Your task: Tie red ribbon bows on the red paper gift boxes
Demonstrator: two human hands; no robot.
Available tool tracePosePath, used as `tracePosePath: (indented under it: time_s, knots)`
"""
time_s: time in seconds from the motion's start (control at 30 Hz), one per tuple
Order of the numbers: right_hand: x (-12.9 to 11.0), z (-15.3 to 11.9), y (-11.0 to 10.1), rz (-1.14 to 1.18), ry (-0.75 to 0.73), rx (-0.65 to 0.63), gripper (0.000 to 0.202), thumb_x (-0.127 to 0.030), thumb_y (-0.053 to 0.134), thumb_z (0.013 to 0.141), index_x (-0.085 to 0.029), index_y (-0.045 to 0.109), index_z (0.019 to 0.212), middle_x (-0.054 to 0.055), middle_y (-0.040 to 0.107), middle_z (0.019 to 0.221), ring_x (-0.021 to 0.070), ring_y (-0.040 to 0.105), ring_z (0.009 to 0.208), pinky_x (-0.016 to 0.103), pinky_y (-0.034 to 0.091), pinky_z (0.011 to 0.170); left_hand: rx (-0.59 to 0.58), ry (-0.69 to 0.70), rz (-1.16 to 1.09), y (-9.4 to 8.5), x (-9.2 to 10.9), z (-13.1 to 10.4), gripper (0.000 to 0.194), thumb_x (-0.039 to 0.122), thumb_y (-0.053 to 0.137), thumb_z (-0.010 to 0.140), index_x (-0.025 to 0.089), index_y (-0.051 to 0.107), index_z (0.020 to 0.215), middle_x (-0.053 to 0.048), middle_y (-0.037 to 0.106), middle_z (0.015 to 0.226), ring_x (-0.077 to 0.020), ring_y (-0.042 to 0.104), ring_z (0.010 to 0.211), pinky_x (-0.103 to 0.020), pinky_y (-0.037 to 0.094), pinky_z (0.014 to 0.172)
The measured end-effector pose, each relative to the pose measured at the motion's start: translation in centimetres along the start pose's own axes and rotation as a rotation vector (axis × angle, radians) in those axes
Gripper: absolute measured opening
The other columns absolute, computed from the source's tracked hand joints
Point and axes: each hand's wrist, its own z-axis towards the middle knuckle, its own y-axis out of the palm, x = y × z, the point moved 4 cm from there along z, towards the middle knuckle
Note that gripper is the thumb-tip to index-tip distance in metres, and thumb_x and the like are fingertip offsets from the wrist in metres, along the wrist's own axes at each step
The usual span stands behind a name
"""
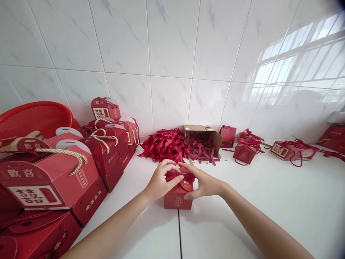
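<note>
A small red gift box (178,200) stands upright on the white table (215,230), with a dark red ribbon bow (188,175) on its top. My left hand (163,181) is at the bow's left side, thumb and fingers curved round the ribbon there. My right hand (203,181) lies along the box's right side, its thumb against the wall and its fingers over the top by the bow. Both hands touch the box or its ribbon; the exact fingertip contact is partly hidden.
Red boxes with rope handles (64,169) are stacked at the left, beside a red plastic basket (40,115). Behind the hands lie a ribbon pile (167,144) and a cardboard box (217,142) of ribbons. More small boxes (245,153) stand at the right by the tiled wall.
</note>
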Motion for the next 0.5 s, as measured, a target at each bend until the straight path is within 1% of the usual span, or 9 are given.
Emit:
tracePosePath:
  time_s: [0.03, 0.1, 0.2, 0.27, 0.3, 0.33, 0.4, 0.47, 0.5]
  knots:
    - [-0.3, 0.0, -0.1, -0.022, 0.02, 0.003, 0.105, -0.038, 0.081, 0.064, -0.029, 0.021, 0.149, 0.009, 0.027, 0.153, 0.0288, 0.026, 0.14, 0.044, 0.03, 0.112, 0.034, -0.041, -0.054, -0.2, -0.4, 0.1, 0.021, 0.04, 0.062, 0.079, 0.024, 0.065, 0.093, -0.006, 0.056, 0.113, -0.0222, 0.054, 0.111, -0.036, 0.044, 0.095]
    - [-0.5, -0.6, -1.3, -0.077, 0.079, -0.01, 0.101, -0.039, 0.08, 0.065, -0.031, 0.024, 0.148, 0.008, 0.029, 0.153, 0.0294, 0.027, 0.14, 0.044, 0.031, 0.111, 0.105, -0.143, -0.126, -0.7, -1.8, 0.3, 0.03, 0.046, 0.055, 0.083, 0.024, 0.059, 0.103, -0.005, 0.057, 0.113, -0.0208, 0.054, 0.111, -0.035, 0.044, 0.094]
    - [0.0, -2.5, -4.5, -0.159, 0.245, -0.08, 0.1, -0.039, 0.079, 0.064, -0.032, 0.025, 0.148, 0.006, 0.03, 0.153, 0.0314, 0.032, 0.138, 0.044, 0.034, 0.109, 0.107, -0.272, -0.149, -0.8, -4.8, 0.6, 0.033, 0.051, 0.05, 0.083, 0.021, 0.056, 0.095, -0.005, 0.061, 0.096, -0.0198, 0.06, 0.092, -0.033, 0.049, 0.078]
    - [1.0, -4.3, -6.9, -0.217, 0.389, -0.12, 0.1, -0.033, 0.08, 0.06, -0.033, 0.03, 0.147, 0.005, 0.036, 0.15, 0.033, 0.038, 0.134, 0.043, 0.038, 0.106, 0.078, -0.329, -0.152, -0.5, -6.8, 0.6, 0.032, 0.051, 0.055, 0.078, 0.021, 0.055, 0.089, -0.004, 0.061, 0.087, -0.0177, 0.06, 0.076, -0.031, 0.05, 0.067]
    - [1.6, -5.3, -7.9, -0.241, 0.454, -0.123, 0.098, -0.029, 0.078, 0.059, -0.034, 0.033, 0.146, 0.005, 0.04, 0.148, 0.0334, 0.041, 0.131, 0.042, 0.041, 0.104, 0.071, -0.346, -0.149, -0.3, -7.6, 0.5, 0.032, 0.049, 0.059, 0.075, 0.02, 0.055, 0.088, -0.003, 0.06, 0.085, -0.0167, 0.06, 0.073, -0.031, 0.05, 0.066]
    - [2.2, -6.2, -8.9, -0.254, 0.51, -0.109, 0.094, -0.026, 0.076, 0.059, -0.034, 0.037, 0.144, 0.004, 0.043, 0.146, 0.0333, 0.045, 0.128, 0.041, 0.045, 0.1, 0.07, -0.357, -0.143, -0.1, -8.3, 0.4, 0.031, 0.047, 0.062, 0.072, 0.02, 0.055, 0.088, -0.003, 0.06, 0.085, -0.0162, 0.059, 0.072, -0.031, 0.05, 0.067]
    - [3.7, -7.9, -10.7, -0.249, 0.619, -0.03, 0.089, -0.02, 0.072, 0.057, -0.034, 0.043, 0.14, 0.006, 0.051, 0.139, 0.0322, 0.055, 0.118, 0.036, 0.053, 0.087, 0.068, -0.366, -0.129, 0.4, -9.2, 0.2, 0.031, 0.042, 0.065, 0.068, 0.02, 0.055, 0.088, -0.004, 0.06, 0.088, -0.016, 0.059, 0.073, -0.031, 0.05, 0.07]
    - [5.4, -9.6, -12.1, -0.261, 0.743, 0.065, 0.085, -0.016, 0.068, 0.055, -0.032, 0.049, 0.136, 0.008, 0.061, 0.127, 0.0313, 0.063, 0.104, 0.032, 0.056, 0.073, 0.06, -0.367, -0.116, 0.8, -9.5, -0.1, 0.03, 0.037, 0.066, 0.068, 0.02, 0.056, 0.09, -0.005, 0.06, 0.092, -0.0167, 0.059, 0.077, -0.031, 0.05, 0.07]
    - [6.2, -10.3, -12.8, -0.313, 0.794, 0.122, 0.082, -0.014, 0.067, 0.054, -0.031, 0.054, 0.133, 0.009, 0.065, 0.119, 0.0316, 0.065, 0.098, 0.033, 0.055, 0.069, 0.055, -0.364, -0.109, 0.9, -9.5, -0.2, 0.029, 0.035, 0.066, 0.068, 0.02, 0.056, 0.09, -0.005, 0.06, 0.094, -0.0172, 0.059, 0.079, -0.031, 0.05, 0.071]
